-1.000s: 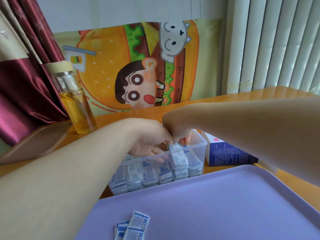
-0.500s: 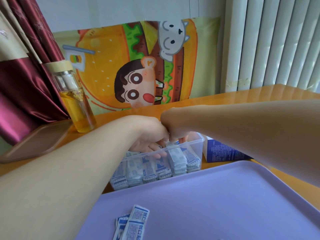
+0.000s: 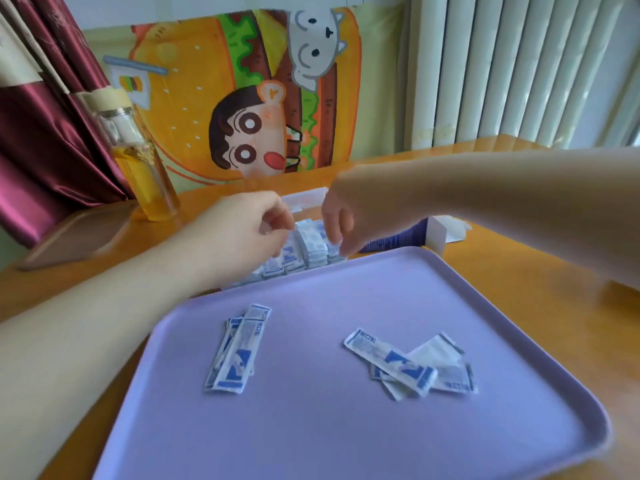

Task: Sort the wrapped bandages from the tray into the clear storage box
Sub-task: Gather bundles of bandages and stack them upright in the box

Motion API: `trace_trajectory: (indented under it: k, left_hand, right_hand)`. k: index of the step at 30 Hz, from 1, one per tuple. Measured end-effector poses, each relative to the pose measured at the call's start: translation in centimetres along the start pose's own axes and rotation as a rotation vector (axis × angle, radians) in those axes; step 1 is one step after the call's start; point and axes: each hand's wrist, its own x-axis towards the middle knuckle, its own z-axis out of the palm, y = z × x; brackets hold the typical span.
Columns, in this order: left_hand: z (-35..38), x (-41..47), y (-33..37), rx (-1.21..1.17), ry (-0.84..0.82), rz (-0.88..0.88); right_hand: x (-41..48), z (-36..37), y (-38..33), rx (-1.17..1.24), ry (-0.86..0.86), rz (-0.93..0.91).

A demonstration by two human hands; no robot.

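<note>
Hanging loosely curled, the fingers (image 3: 337,230) of the right hand (image 3: 349,213) are pictured above the clear storage box (image 3: 304,199), with nothing seen held between them; whether the rows below are touched is lost to blur. Beside it, the fingers (image 3: 277,216) of the left hand (image 3: 242,230) are drawn in toward the thumb, and it cannot be told whether a wrapper is pinched there. Packed wrapped bandages (image 3: 310,247) are shown standing on edge in rows inside the box, which is set just beyond the far rim of the lavender tray (image 3: 519,341).

The job is judged well advanced but unfinished. Two small heaps are left on the tray: a left stack of bandages (image 3: 239,351) laid lengthwise, and a right pile of bandages (image 3: 412,367) lying crossed over one another. Both are well apart from the hands.

A blue-and-white carton (image 3: 398,239) is seen beside the box. A glass bottle (image 3: 145,168) of yellow liquid is stood on the wooden table (image 3: 519,271) at the left, before a cartoon burger cloth (image 3: 242,98) and a maroon curtain (image 3: 41,140).
</note>
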Motion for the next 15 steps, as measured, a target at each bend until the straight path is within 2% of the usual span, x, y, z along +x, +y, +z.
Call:
trace_trajectory:
  k: [2,4,7,10,15]
  left_hand:
    - [1.4,-2.1,0.9,0.055,-0.188,0.071]
    - [3.7,-4.2,2.2,0.12,-0.358,0.152]
    - [6.8,-4.8,3.7,0.115,-0.447,0.234]
    - [8.2,-5.0,4.6,0.097,-0.44,0.252]
    - [7.1,-5.0,4.4,0.18,-0.529,0.103]
  right_hand:
    - [-2.8,1.4,-0.6,-0.046,-0.294,0.023]
    - [-4.8,3.1,-0.9,-0.121,-0.443,0.062]
    - [-6.4,5.5,-0.7,-0.127,-0.426,0.103]
    - [-7.2,6.8,-0.4,-0.012,-0.356,0.128]
    - [-7.2,7.1,0.3,0.061,-0.424,0.168]
